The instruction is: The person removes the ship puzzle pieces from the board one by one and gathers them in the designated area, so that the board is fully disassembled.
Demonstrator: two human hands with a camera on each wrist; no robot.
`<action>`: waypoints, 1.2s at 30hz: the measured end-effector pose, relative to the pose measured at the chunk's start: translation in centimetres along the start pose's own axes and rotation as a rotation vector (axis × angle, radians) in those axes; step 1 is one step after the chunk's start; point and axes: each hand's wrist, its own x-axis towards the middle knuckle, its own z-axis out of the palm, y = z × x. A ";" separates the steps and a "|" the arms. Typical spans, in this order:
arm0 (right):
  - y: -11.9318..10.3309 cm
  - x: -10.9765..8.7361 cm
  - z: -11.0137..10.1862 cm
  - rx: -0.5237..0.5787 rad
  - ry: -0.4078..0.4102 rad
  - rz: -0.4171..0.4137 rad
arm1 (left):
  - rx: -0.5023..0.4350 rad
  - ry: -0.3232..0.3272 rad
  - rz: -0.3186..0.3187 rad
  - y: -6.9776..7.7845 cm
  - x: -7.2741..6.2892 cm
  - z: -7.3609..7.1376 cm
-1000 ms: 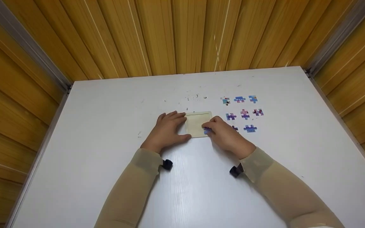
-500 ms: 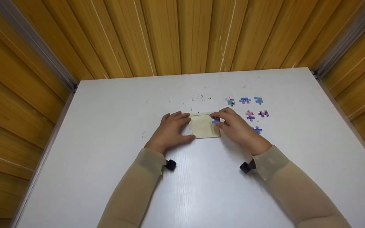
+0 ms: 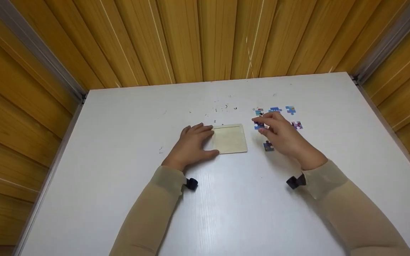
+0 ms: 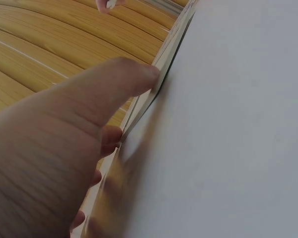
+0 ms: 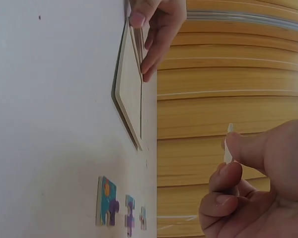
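Note:
A pale wooden puzzle tray (image 3: 231,139) with a raised rim lies flat in the middle of the table. My left hand (image 3: 192,145) steadies its left end, fingers spread: the thumb (image 4: 119,79) touches the near corner and fingertips meet the left edge. To the right of the tray, my right hand (image 3: 283,137) pinches a purple-blue jigsaw piece (image 3: 258,124) between thumb and fingers. That piece (image 5: 228,151) is seen edge-on and raised in the right wrist view. Just below the right hand lies a dark purple jigsaw piece (image 3: 268,145).
Several more jigsaw pieces lie right of the tray, among them a teal one (image 3: 258,111), a blue one (image 3: 290,109) and a pink-purple one (image 3: 297,124). The right hand hides part of this group. Small dark specks dot the white table (image 3: 148,121). Yellow slatted walls (image 3: 215,39) surround it.
My right hand has carried the piece from the tray's lower right, up to its upper right corner, then off to the right toward the loose pieces. My left hand stays at the tray.

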 end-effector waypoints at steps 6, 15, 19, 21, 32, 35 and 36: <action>1.4 -0.8 -1.9 -0.053 0.050 -0.010 | -0.020 0.004 -0.006 0.0 0.0 0.0; 3.2 -2.2 -3.8 -0.088 0.113 -0.042 | -0.018 0.015 -0.009 0.1 0.0 0.0; 3.8 -2.9 -4.3 -0.089 0.125 -0.064 | -0.014 0.014 -0.014 0.0 0.0 0.0; 4.1 -3.3 -4.6 -0.092 0.131 -0.074 | -0.019 0.014 -0.013 0.1 0.0 0.0; 5.4 -4.2 -5.5 -0.105 0.139 -0.029 | -0.030 0.025 -0.004 -0.1 -0.1 0.0; 5.9 -4.2 -5.8 -0.113 0.143 -0.012 | -0.024 0.020 0.000 -0.1 0.0 0.0; 6.1 -4.2 -5.9 -0.114 0.142 -0.006 | -0.022 0.018 -0.002 -0.1 0.0 0.0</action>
